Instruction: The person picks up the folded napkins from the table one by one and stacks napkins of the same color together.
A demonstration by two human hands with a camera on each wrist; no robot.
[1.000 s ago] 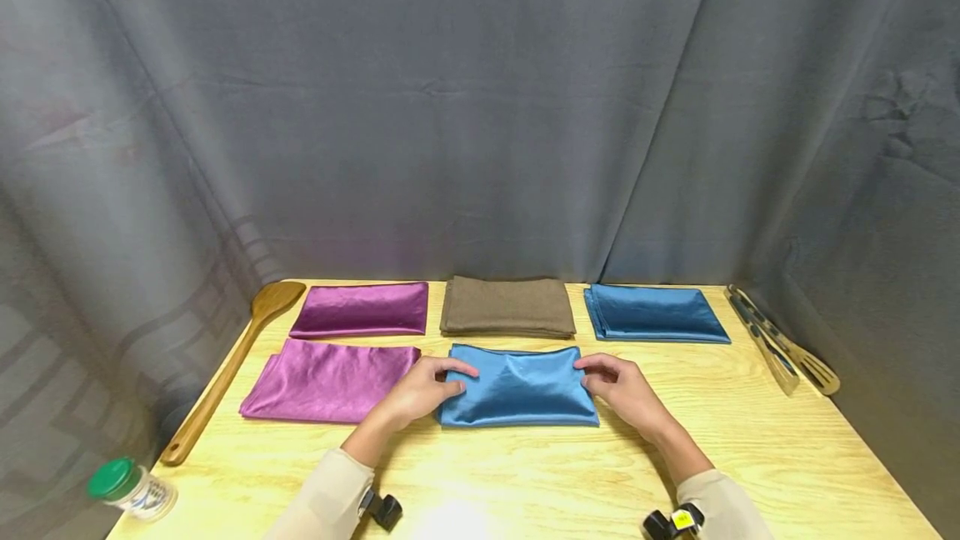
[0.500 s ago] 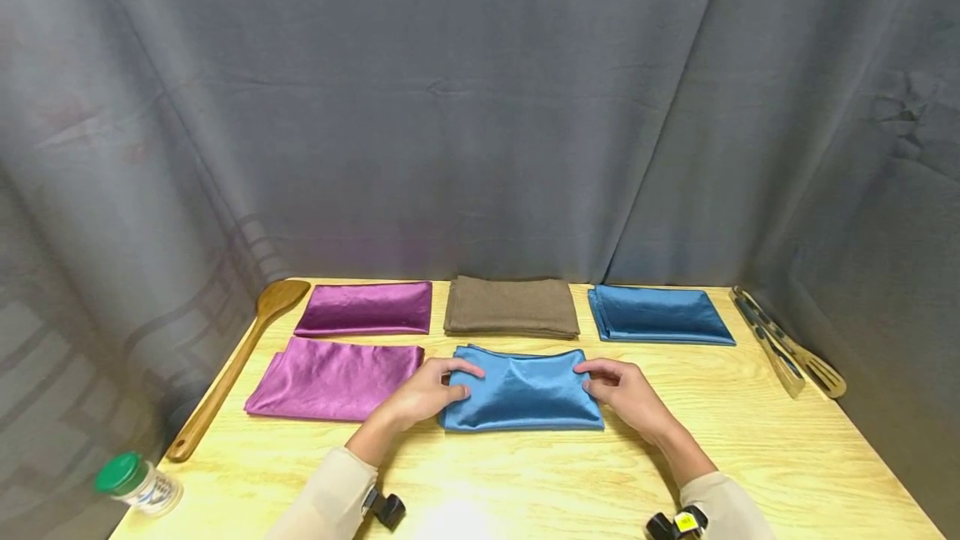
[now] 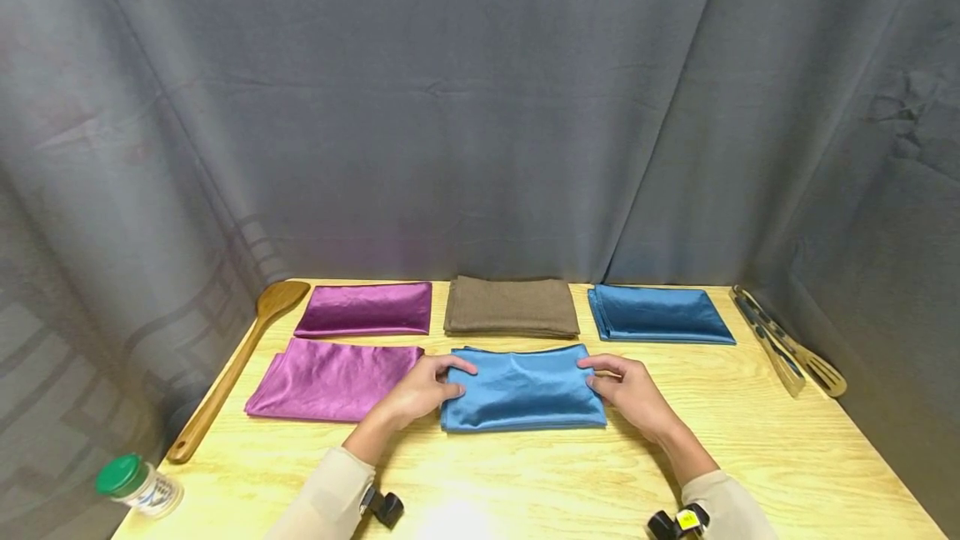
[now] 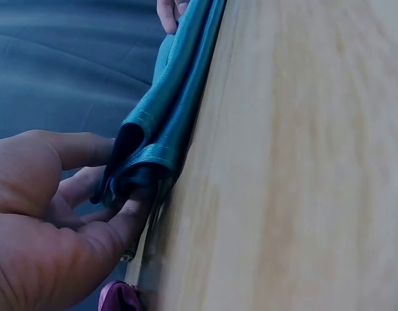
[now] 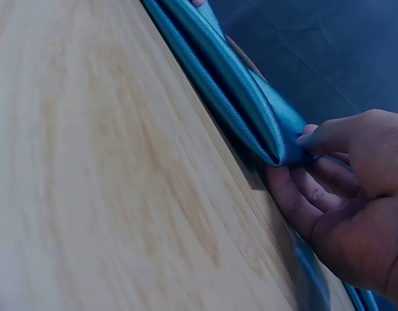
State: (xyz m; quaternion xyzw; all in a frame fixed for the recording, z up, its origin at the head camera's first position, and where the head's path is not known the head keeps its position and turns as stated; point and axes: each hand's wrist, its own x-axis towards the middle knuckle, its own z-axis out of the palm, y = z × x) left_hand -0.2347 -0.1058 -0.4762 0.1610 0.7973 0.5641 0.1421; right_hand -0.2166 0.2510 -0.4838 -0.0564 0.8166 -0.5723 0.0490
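A folded, shiny blue cloth [image 3: 525,390] lies at the front middle of the table. My left hand [image 3: 416,392] pinches its left end, fingertips at the folded layers; the left wrist view shows the fold ends of the cloth [image 4: 163,123] between thumb and fingers. On the other side, my right hand [image 3: 630,397] pinches the right end. In the right wrist view the thumb is on top of the corner of the cloth [image 5: 250,103], with other fingers underneath. To the left is a folded light purple cloth [image 3: 337,380], partly behind my left hand.
Along the back edge lie a dark purple cloth [image 3: 365,309], a brown cloth [image 3: 512,307] and a darker blue cloth [image 3: 660,312], all folded. A wooden spatula [image 3: 232,373] lies at the left, a green-capped jar [image 3: 140,486] near the front left. Tongs [image 3: 768,348] and a slotted turner [image 3: 820,373] lie at the right.
My hands have drawn slightly apart, the left one a little leftward. The blue cloth looks smoother on top and its back edge straighter. The other things have stayed put.
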